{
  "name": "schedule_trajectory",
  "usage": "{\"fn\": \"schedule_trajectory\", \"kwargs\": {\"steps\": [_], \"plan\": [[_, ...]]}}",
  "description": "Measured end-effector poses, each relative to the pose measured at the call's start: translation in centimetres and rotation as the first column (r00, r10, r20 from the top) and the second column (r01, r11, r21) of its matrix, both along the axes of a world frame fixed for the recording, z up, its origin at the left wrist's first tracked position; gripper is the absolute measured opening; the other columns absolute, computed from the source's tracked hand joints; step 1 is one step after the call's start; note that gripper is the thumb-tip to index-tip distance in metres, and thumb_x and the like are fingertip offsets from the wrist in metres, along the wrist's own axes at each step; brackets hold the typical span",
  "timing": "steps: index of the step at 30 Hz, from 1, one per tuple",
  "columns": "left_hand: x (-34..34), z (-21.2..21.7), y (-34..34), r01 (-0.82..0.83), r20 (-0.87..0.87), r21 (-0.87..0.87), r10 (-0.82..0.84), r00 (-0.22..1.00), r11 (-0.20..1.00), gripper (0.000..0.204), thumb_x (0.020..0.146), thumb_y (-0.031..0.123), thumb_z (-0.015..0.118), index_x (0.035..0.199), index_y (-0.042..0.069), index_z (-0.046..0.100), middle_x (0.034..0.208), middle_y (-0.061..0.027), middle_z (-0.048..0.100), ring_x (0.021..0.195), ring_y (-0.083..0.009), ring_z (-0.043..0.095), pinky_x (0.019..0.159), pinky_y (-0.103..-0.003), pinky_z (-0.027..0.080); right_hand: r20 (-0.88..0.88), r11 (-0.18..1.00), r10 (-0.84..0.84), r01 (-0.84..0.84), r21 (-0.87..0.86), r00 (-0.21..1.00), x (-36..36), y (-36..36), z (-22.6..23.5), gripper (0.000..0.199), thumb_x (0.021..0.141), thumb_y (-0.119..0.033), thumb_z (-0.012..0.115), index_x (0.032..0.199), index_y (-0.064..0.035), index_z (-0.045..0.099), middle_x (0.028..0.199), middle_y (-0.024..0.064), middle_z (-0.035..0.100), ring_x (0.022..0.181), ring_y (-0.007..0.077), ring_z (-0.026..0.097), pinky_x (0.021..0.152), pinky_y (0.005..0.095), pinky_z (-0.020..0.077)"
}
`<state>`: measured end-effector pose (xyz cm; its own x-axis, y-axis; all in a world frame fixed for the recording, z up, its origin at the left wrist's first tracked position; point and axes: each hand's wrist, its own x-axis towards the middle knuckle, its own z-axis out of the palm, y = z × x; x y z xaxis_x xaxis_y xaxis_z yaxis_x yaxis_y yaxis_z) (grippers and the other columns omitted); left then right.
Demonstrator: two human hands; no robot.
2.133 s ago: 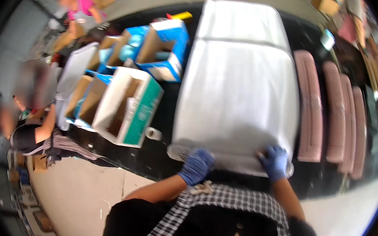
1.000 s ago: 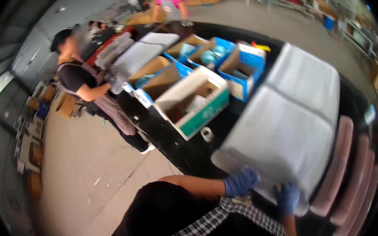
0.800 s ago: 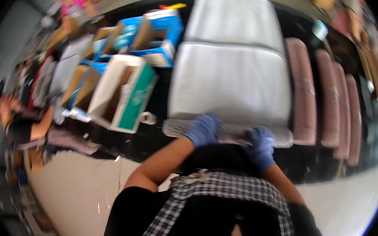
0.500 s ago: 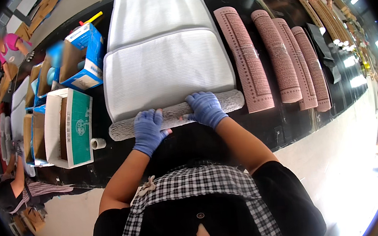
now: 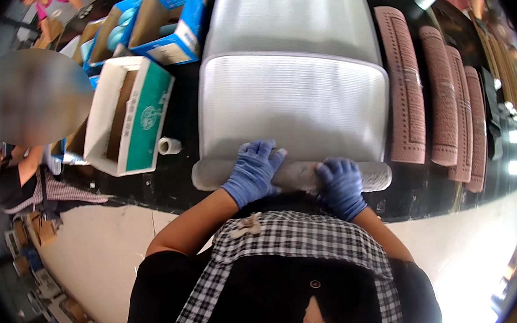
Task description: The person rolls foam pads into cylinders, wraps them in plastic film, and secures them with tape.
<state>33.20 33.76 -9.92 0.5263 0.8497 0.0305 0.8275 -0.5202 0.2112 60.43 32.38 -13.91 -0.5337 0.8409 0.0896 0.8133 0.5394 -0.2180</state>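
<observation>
A light grey ribbed mat [image 5: 293, 102] lies flat on the black table [image 5: 179, 175], its near end rolled into a tube [image 5: 210, 173]. My left hand [image 5: 253, 171], in a blue glove, presses flat on the left part of the roll with fingers spread. On the right part of the roll sits my right hand [image 5: 338, 185], also gloved, its fingers curled over it. A second grey mat [image 5: 284, 12] lies beyond the first.
Several rolled pink mats [image 5: 403, 85] lie side by side to the right. A green and white open carton [image 5: 132, 114], a small white tape roll [image 5: 170, 146] and blue open cartons [image 5: 173, 17] stand at the left. A person [image 5: 18, 153] is at the far left.
The view has swung a lot between frames. Both my hands stay on the mat's near edge, which has been rolled up into a tube and pushed a little further along the mat.
</observation>
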Motion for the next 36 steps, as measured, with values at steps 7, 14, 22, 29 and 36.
{"fn": "schedule_trajectory", "kwargs": {"steps": [7, 14, 22, 29, 36], "plan": [[0.6, -3.4, 1.1, -0.084, -0.059, 0.131, 0.093, 0.994, 0.988, 0.072, 0.073, 0.048, 0.074, 0.134, 0.015, 0.058, 0.127, -0.0102, 0.059, 0.118, -0.0325, 0.054, 0.109, -0.054, 0.036, -0.113, 0.989, -0.135, 0.128, -0.071, 0.984, -0.4, 10.1, 1.3, 0.043, 0.076, -0.051, 0.078, 0.099, -0.0142, 0.073, 0.103, 0.0091, 0.067, 0.101, 0.0311, 0.060, 0.088, 0.0455, 0.0465], [1.1, -0.2, 9.3, -0.202, -0.142, -0.321, 0.164, 0.976, 0.925, 0.053, 0.071, 0.033, 0.076, 0.118, 0.010, 0.069, 0.115, -0.0178, 0.070, 0.106, -0.0381, 0.066, 0.092, -0.049, 0.053, 0.159, 0.992, -0.083, 0.066, 0.109, 0.984, -4.2, 9.1, 1.5, 0.077, 0.068, -0.044, 0.085, 0.128, -0.0067, 0.055, 0.110, 0.0136, 0.063, 0.103, 0.0295, 0.061, 0.094, 0.0462, 0.0481], [0.5, 1.9, 0.1, -0.146, -0.098, -0.516, 0.111, 0.989, 0.844, 0.047, 0.074, 0.034, 0.076, 0.115, 0.013, 0.069, 0.111, -0.0174, 0.070, 0.103, -0.0358, 0.067, 0.088, -0.048, 0.054, 0.223, 0.919, 0.086, 0.009, -0.394, 0.971, -3.5, 2.4, 3.5, 0.042, 0.081, -0.041, 0.072, 0.106, -0.0096, 0.062, 0.099, 0.0149, 0.069, 0.093, 0.0332, 0.069, 0.082, 0.0445, 0.0564], [0.1, -2.8, -3.7, -0.115, -0.046, 0.177, 0.125, 0.991, 0.977, 0.031, 0.090, 0.029, 0.058, 0.117, 0.018, 0.068, 0.118, -0.0111, 0.064, 0.108, -0.0313, 0.062, 0.095, -0.049, 0.049, 0.118, 0.772, 0.074, 0.018, -0.636, 0.990, -3.8, 6.3, 4.5, 0.073, 0.069, -0.062, 0.081, 0.118, -0.0095, 0.066, 0.097, 0.0133, 0.073, 0.093, 0.0330, 0.070, 0.087, 0.0416, 0.0556], [-0.5, -2.1, 4.8, -0.033, -0.046, -0.346, 0.019, 0.999, 0.938, 0.038, 0.081, 0.028, 0.067, 0.117, 0.016, 0.068, 0.107, -0.0139, 0.069, 0.099, -0.0369, 0.066, 0.092, -0.046, 0.051, 0.016, 0.996, 0.053, -0.052, -0.068, 0.998, -3.6, 3.3, 4.0, 0.065, 0.076, -0.041, 0.076, 0.128, -0.0071, 0.058, 0.119, 0.0138, 0.062, 0.107, 0.0335, 0.061, 0.095, 0.0486, 0.0466]]}}
